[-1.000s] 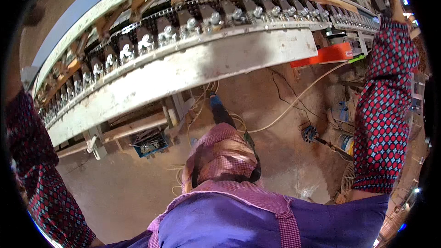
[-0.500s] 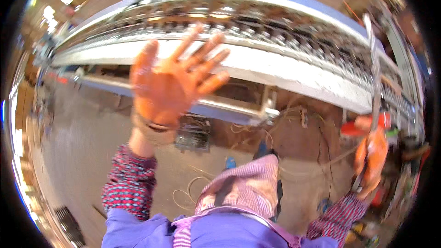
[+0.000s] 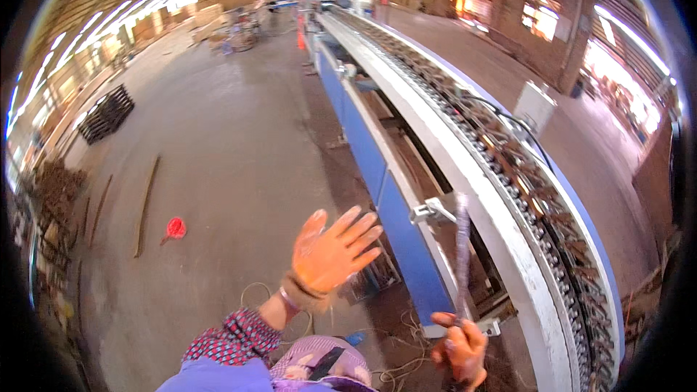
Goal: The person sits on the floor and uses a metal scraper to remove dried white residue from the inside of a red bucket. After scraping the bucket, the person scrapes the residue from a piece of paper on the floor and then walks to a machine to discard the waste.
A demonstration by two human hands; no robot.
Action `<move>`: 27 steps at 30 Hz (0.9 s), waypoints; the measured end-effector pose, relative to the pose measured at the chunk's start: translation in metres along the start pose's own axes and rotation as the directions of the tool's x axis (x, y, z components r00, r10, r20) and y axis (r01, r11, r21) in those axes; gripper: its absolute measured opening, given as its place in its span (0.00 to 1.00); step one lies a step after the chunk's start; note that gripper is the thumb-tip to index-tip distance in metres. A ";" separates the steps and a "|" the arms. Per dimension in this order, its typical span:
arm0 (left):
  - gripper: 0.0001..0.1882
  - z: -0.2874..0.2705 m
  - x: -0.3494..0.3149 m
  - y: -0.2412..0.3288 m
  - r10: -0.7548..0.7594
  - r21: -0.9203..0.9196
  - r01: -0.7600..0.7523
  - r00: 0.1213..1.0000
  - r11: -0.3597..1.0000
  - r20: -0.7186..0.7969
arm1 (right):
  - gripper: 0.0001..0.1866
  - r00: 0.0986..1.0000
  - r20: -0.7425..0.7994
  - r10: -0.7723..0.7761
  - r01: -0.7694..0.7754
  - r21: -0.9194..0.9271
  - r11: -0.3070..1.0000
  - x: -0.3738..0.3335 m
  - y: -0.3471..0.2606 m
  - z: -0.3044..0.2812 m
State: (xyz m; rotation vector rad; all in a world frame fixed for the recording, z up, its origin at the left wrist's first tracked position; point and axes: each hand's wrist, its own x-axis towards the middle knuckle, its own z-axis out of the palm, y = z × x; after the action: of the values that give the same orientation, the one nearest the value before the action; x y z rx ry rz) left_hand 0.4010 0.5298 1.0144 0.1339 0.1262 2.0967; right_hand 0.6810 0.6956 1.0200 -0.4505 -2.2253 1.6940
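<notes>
My left hand, in an orange glove, is raised over the floor with its fingers spread. It holds nothing and is apart from the machine. At the lower right, my right hand, also in an orange glove, is closed around the lower part of a long, slim greyish rod. The rod stands nearly upright in view, its top in front of the long machine's white side rail. What kind of tool it is, I cannot make out. A chain track with rollers runs along the machine's top.
Blue panels and a white clamp-like bracket are on the machine's near side. On the floor to the left lie a red bowl-like container, a wooden strip and a dark slatted stack. A white box stands beyond the machine.
My view has swung left and up along the machine, which now runs into the distance. My left hand stays spread and appears lower, beside the machine; my right hand still grips the rod.
</notes>
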 end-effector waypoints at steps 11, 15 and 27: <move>0.33 -0.069 -0.199 0.007 0.287 0.792 0.017 0.927 0.610 -0.241 | 0.21 0.780 0.464 0.421 -0.507 0.074 0.859 0.016 -0.044 0.169; 0.28 -0.036 -0.231 0.012 0.271 0.728 0.041 0.913 0.684 -0.306 | 0.20 0.610 0.685 0.399 -0.495 -0.064 0.867 0.000 -0.047 0.217; 0.21 -0.085 -0.428 0.179 0.695 0.895 -0.009 0.634 0.445 -0.339 | 0.29 0.282 0.879 0.384 -0.558 -0.176 0.811 -0.036 -0.062 0.468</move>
State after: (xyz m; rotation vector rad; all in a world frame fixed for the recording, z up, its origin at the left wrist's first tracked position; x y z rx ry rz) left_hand 0.4508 0.0671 0.9378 -0.0669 1.7842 2.2388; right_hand 0.5111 0.2574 0.9592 -0.1540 -2.7305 3.0024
